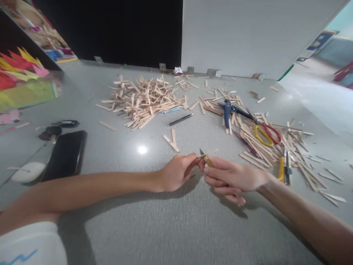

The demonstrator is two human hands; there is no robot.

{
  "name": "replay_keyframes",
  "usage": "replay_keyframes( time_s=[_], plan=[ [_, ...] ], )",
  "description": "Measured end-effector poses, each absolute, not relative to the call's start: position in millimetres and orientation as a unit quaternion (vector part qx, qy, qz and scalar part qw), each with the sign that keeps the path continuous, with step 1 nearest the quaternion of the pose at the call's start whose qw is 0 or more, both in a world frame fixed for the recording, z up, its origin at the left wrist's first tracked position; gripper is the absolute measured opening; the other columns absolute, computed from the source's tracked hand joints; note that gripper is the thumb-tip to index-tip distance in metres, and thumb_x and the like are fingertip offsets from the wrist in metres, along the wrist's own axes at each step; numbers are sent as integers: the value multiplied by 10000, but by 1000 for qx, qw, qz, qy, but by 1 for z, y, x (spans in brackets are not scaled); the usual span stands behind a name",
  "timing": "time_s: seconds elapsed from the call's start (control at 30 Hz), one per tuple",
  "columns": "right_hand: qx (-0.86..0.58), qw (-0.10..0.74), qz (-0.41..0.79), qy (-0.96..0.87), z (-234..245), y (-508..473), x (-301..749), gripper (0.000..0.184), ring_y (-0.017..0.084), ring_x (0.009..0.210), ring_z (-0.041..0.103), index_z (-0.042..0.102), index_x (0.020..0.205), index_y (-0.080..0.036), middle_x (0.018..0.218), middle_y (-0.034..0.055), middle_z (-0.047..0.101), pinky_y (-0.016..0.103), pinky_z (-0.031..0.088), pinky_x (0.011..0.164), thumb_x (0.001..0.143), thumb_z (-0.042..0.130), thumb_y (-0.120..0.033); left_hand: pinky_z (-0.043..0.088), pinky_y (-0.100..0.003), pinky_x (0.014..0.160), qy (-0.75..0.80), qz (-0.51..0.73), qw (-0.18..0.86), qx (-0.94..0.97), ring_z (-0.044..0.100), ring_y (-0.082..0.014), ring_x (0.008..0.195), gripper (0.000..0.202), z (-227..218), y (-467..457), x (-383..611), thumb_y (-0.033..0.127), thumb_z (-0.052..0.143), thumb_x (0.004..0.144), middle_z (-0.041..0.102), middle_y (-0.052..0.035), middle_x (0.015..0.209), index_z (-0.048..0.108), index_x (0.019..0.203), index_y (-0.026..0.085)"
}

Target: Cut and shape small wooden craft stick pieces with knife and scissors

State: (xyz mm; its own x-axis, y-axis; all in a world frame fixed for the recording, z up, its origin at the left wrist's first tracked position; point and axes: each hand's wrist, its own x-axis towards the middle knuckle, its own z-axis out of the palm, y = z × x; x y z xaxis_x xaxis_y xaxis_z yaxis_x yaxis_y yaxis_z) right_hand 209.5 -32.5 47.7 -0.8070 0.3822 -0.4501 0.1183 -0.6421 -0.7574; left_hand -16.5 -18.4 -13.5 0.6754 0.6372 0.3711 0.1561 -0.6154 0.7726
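Note:
My left hand (176,171) is closed in a pinch on a small wooden stick (202,156), most of which its fingers hide. Close against it, my right hand (230,176) grips a small knife (207,161) with a yellowish handle. The dark blade tip points up and touches or crosses the stick; I cannot tell which. Beyond my hands, two craft sticks (171,142) lie joined or overlapping in a V shape. A dark pen (181,119) lies farther back, beside a large heap of craft sticks (145,97).
Right of my hands lie a yellow box cutter (284,168), scissors with yellow and red handles (273,134), blue-handled pliers (227,113) and scattered sticks. At left are a phone (66,154), keys (50,132) and a white mouse (28,172). A black and white panel (234,36) stands behind.

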Motion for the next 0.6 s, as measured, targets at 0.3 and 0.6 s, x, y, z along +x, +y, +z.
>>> replay_keyframes(
  time_s=[0.3,0.6],
  plan=[
    [-453,241,722,-464,45,-46,189,348,49,431,250,487,907,-242,616,-126,365,135,214,348,1064,575,-540,350,-225,539,330,353,360,798,414,-102,475,326,-10,-11,-13,278,399,1114,487,70,584,571,849,200],
    [-482,133,761,-413,65,-37,205,370,51,432,161,462,827,-246,597,-127,312,133,150,337,1070,570,-503,363,-245,573,347,329,349,806,404,-114,451,426,-8,-10,-12,377,367,1145,442,82,544,640,874,192]
  ],
)
